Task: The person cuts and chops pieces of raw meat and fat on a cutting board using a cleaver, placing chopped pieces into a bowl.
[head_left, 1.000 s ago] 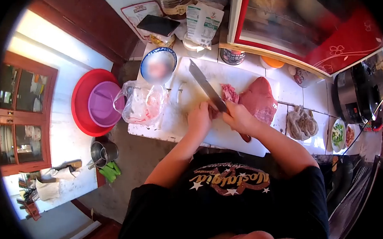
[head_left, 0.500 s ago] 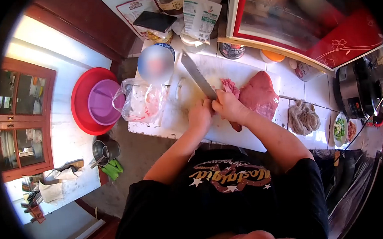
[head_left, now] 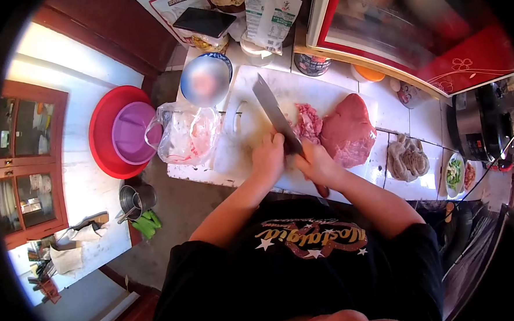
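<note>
My right hand [head_left: 318, 166] is wrapped around the wooden handle of a kitchen knife [head_left: 273, 108], whose broad blade points away from me and to the left. Beside the blade, on its left, my left hand [head_left: 268, 155] rests low over the white cutting board [head_left: 241, 144] with its fingers curled together. Whatever lies under those fingers is hidden. Cut pieces of raw meat [head_left: 308, 123] are heaped just right of the blade. A large slab of raw meat [head_left: 348, 129] lies on the board's right side, next to the heap.
A plastic bag [head_left: 189, 135] and a blue-rimmed bowl [head_left: 227, 60], its contents blurred, stand left of the board. Red [head_left: 97, 134] and purple [head_left: 132, 112] basins are farther left. A grey rag [head_left: 408, 158] and a plate of chopped greens [head_left: 455, 173] lie right. A red-framed cabinet [head_left: 344, 45] borders the back.
My right hand and the knife have shifted slightly right and toward me, and the blade's broad side shows more. More of the cut meat heap is visible. The left hand has barely moved.
</note>
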`<state>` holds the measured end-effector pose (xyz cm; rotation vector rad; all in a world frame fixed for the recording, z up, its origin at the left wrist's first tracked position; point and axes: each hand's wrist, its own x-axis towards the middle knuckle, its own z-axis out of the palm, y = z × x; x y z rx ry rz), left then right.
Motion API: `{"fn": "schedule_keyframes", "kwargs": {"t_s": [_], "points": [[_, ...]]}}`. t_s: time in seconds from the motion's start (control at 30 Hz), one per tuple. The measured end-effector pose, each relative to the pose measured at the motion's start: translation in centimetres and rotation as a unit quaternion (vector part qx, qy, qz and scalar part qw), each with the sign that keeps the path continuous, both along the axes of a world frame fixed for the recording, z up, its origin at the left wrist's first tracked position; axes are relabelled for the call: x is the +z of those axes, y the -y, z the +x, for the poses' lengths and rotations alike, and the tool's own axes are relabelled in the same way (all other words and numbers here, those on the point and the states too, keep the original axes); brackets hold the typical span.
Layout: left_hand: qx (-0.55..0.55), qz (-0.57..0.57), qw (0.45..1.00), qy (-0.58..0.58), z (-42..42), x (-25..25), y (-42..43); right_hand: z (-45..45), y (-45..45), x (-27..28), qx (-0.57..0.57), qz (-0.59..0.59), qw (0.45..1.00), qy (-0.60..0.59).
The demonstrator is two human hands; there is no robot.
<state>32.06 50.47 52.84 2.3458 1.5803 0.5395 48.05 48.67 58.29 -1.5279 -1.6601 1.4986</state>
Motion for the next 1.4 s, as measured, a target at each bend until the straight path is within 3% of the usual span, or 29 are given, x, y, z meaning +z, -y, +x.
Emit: {"fn": "schedule_keyframes", "kwargs": {"t_s": [0.07,0.17,0.23,0.37,0.53,0.63,0.73,0.8,0.93,1.13,1.2,1.4], "points": [[0.024,-0.020,1.000,0.003,0.4,0.3,0.3,-0.8,-2.1,-1.4,-0.003,0.069,0.998,0.015],[0.020,-0.018,0.999,-0.020,0.9,0.4,0.5,0.9,-3.7,-0.6,-0.049,-0.025,0.997,-0.063],[-0.006,-0.024,0.997,-0.073,1.2,-0.1,0.8,2.6,-3.8,0.3,-0.041,-0.008,0.998,-0.051],[-0.017,-0.026,0.997,-0.069,1.2,0.5,0.2,3.7,-3.5,1.4,-0.018,0.016,0.998,-0.054],[0.036,-0.153,0.987,0.029,0.9,3.4,-0.1,2.9,-1.4,1.4,-0.061,0.004,0.994,-0.089],[0.052,-0.173,0.983,0.000,1.3,2.7,-1.0,2.7,-0.5,2.3,-0.098,0.034,0.989,-0.108],[0.015,-0.116,0.991,0.058,1.5,0.8,-1.2,3.5,0.9,2.9,-0.059,0.015,0.998,-0.027],[0.026,-0.135,0.990,0.040,1.8,1.3,-1.7,3.5,2.3,3.6,-0.038,0.014,0.999,0.001],[0.048,-0.120,0.990,0.062,2.1,0.6,-1.6,3.9,5.7,3.4,-0.038,-0.053,0.998,-0.008],[0.056,-0.141,0.988,0.042,2.3,1.1,-1.5,3.9,6.3,2.3,0.005,0.044,0.997,0.061],[0.055,-0.170,0.982,0.061,2.1,1.2,-1.7,2.9,4.2,-0.9,0.003,0.040,0.996,0.081],[0.029,-0.155,0.987,0.035,1.4,1.6,-1.4,0.8,-1.3,0.2,-0.043,0.019,0.999,-0.005]]}}
